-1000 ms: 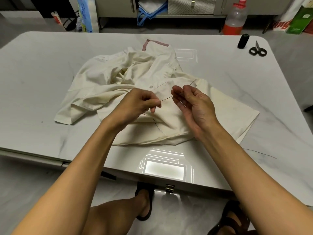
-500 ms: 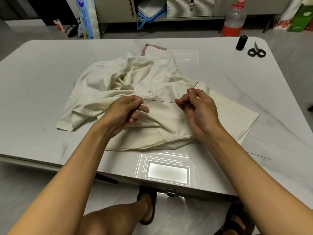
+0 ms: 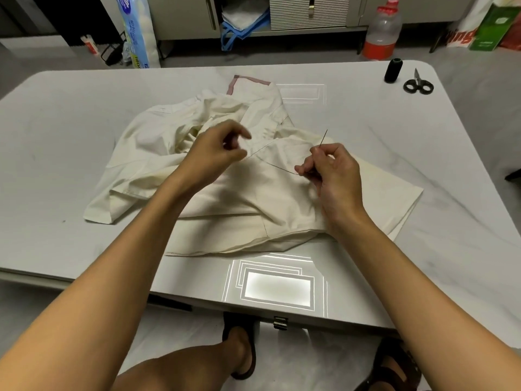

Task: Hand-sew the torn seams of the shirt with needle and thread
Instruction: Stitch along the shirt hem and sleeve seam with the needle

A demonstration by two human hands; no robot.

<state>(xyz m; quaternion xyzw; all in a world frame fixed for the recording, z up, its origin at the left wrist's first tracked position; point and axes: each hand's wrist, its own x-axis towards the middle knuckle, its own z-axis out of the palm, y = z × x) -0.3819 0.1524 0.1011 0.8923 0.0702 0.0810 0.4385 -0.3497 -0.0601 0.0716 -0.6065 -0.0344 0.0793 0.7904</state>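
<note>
— Right hand [image 3: 332, 176], what has it got?
— Its thumb and fingers are curled round the needle [image 3: 324, 137], which points up and away. The thread [image 3: 277, 166] trails from those fingers towards the left hand [image 3: 217, 156].
— What differs from half a second back?
— The left hand pinched the thread taut then. Now its thumb and forefinger are parted with nothing between them, and the thread sags in a curve. Both hands hang over the cream shirt [image 3: 253, 198], which lies crumpled mid-surface [image 3: 70, 136].
— Containers?
— A blue-handled bag [image 3: 239, 21] beyond the surface has something white inside. The red-capped bottle [image 3: 382, 32]: contents unclear. A black spool [image 3: 393, 70] and scissors [image 3: 417, 79] sit at the far right corner.
</note>
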